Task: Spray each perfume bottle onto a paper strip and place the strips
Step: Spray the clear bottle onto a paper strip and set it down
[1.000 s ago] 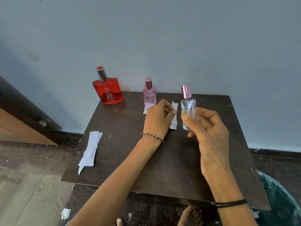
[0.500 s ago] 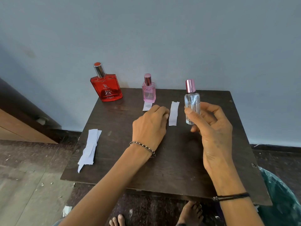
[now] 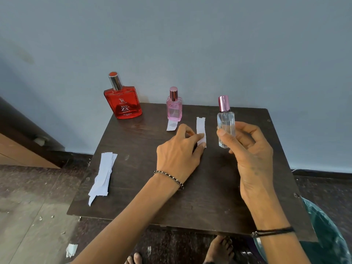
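Note:
A clear perfume bottle (image 3: 225, 122) with a pink cap is upright in the air over the right part of the dark table (image 3: 190, 197), gripped by my right hand (image 3: 251, 149). Just left of it a white paper strip (image 3: 201, 126) lies on the table. My left hand (image 3: 179, 151) pinches its near end between thumb and fingers. A red bottle (image 3: 123, 103) stands at the back left. A small pink bottle (image 3: 174, 109) stands at the back middle, with a short strip (image 3: 172, 125) lying in front of it.
A pile of unused white strips (image 3: 103, 172) lies at the table's left edge. The table stands against a blue wall. A teal bag (image 3: 323, 235) sits by the right front corner, wooden furniture (image 3: 19, 149) stands at left, and paper scraps (image 3: 71, 249) lie on the floor.
The strip, held up beside the clear bottle a second ago, now lies flat on the table. My left hand drew back, then closed on the strip's near end. The right hand barely moved.

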A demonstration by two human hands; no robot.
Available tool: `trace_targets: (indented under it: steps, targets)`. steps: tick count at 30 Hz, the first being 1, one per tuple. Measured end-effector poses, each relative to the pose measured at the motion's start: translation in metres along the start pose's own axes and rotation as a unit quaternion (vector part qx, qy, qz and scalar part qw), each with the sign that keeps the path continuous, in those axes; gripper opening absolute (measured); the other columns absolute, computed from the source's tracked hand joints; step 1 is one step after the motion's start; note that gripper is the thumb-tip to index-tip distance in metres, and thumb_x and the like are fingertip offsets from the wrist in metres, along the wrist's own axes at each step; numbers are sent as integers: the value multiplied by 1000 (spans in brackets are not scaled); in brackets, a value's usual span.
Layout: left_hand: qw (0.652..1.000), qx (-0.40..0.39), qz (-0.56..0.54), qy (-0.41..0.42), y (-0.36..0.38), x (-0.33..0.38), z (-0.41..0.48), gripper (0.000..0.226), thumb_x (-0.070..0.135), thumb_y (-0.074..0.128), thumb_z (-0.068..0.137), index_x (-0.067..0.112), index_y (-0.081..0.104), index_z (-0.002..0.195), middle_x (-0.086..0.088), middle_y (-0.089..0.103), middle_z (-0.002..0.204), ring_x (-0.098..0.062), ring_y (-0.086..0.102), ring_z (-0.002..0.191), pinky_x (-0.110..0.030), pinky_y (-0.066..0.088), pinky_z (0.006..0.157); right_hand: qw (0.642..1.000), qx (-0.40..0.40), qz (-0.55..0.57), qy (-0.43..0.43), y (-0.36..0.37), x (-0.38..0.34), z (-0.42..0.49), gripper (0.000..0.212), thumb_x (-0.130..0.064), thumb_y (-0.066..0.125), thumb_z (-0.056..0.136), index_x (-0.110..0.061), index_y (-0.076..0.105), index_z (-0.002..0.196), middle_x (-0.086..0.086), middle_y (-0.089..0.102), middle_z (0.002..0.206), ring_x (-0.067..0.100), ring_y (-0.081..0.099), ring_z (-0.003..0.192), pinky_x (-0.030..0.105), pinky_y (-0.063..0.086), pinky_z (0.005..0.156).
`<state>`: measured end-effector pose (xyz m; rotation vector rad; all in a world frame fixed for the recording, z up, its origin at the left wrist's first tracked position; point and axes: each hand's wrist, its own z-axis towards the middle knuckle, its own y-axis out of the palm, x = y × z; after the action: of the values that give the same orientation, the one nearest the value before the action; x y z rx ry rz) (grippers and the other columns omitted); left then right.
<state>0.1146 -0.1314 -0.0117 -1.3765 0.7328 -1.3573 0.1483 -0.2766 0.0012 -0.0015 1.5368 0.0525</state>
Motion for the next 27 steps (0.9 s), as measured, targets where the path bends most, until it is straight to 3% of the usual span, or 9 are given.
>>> trace_targets:
  steps: [5,8,13,18,22,27]
  targets:
    - [1000,-10,-6,-15,0,-1,3,36,50,47,100,39,60,132,12,50,125,-10,54,72,-22,24,48,1000,-1,-24,-2,2,-1,-1,44,-34,82,70,-29,62,109,-17,76,99,7,71,99,36,54,93]
    - [999,-22,-9,-23,-1,0,6,36,48,46,101,39,58,134,10,49,126,-10,51,72,-24,25,49,1000,-1,-31,-5,5,-1,-1,45,-31,81,72,-29,62,113,-21,75,97,4,70,98,33,53,94]
    - [999,-33,-16,-27,-1,-2,9,36,46,46,102,39,56,136,8,47,128,-11,50,71,-25,26,54,998,0,-62,-6,10,1,6,39,-33,79,77,-36,62,112,-26,72,99,-5,67,99,15,51,82]
    - [998,-41,-37,-32,-2,-3,11,35,44,47,102,39,57,135,7,47,127,-15,55,72,-28,32,58,988,-12,-153,-28,24,-1,25,50,-44,69,87,-32,52,132,-22,61,118,-6,60,101,17,44,85]
    - [997,-51,-44,-30,-2,-5,12,36,45,47,102,41,54,137,5,45,128,-16,59,76,-29,35,60,963,-52,-257,-64,41,-6,49,49,-42,65,92,-25,45,133,-12,58,121,4,58,103,23,45,86]
    - [997,-58,-40,-38,-1,-3,15,36,44,46,102,41,53,137,5,44,128,-15,49,71,-31,35,60,939,-81,-327,-68,54,-3,74,48,-35,67,92,-20,44,131,2,62,131,18,63,117,23,43,85]
